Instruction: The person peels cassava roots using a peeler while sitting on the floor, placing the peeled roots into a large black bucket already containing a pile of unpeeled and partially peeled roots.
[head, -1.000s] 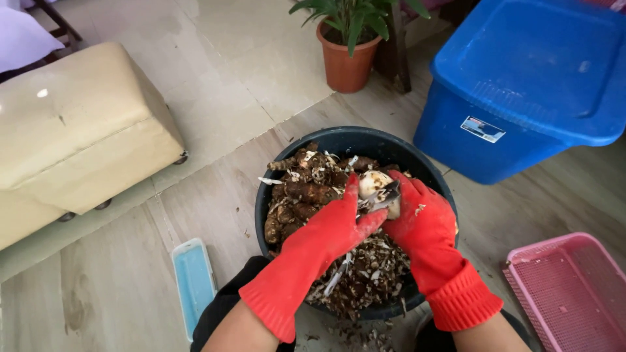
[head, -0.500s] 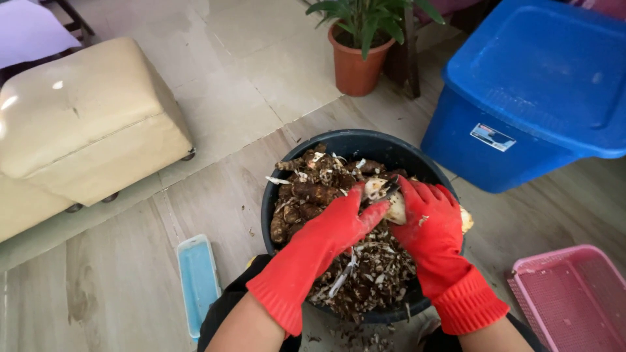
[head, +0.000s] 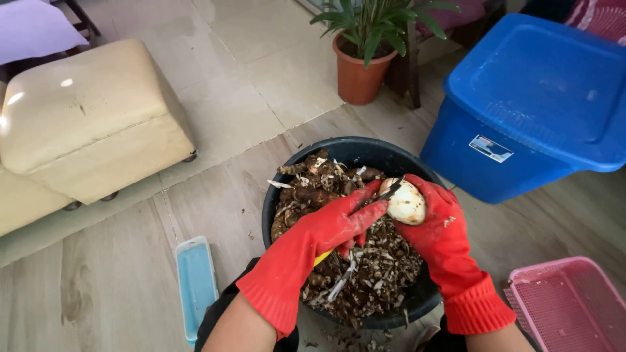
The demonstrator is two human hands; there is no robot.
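Observation:
Both my hands wear red rubber gloves and work over a black round basin (head: 280, 195) full of brown roots and peelings (head: 313, 189). My right hand (head: 440, 228) grips a pale, mostly peeled root (head: 405, 203) above the basin's right side. In my left hand (head: 342, 225) is a small knife with a bit of yellow handle showing under the palm; its dark blade (head: 391, 190) lies against the top left of the root. The two hands almost touch at the root.
A blue lidded storage bin (head: 541, 98) stands at the right, a pink mesh basket (head: 567, 306) at the lower right. A potted plant (head: 360, 72) is behind the basin, a cream cushioned stool (head: 85, 124) at the left, a light blue tray (head: 195, 283) on the wooden floor.
The root has turned in my right hand, so more of its pale peeled side faces up. The blade has shifted along the root's top. Both hands stay over the basin.

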